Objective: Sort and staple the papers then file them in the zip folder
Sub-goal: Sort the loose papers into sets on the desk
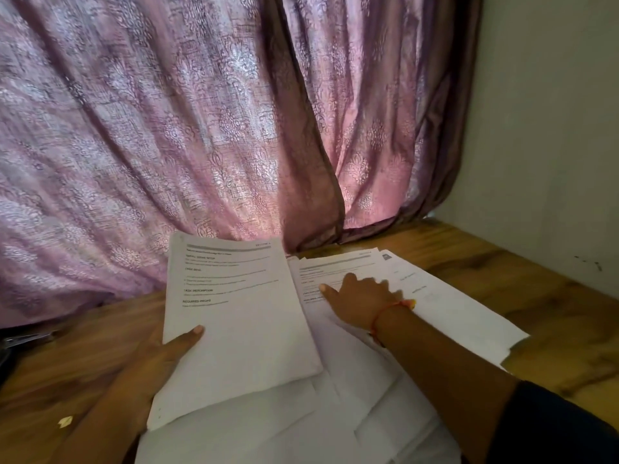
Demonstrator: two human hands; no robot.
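Two hands: left hand (160,356) pinches a paper sheaf (234,323); right hand (360,301) fingers spread on loose papers (445,306).

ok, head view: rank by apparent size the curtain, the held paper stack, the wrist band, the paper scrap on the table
1. curtain
2. held paper stack, gripped by the left hand
3 and 4. wrist band and paper scrap: both tiny, too close to rank.

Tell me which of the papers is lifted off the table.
The printed stack on the left, gripped by the left hand and tilted up. The other sheets lie flat on the table under the right hand.
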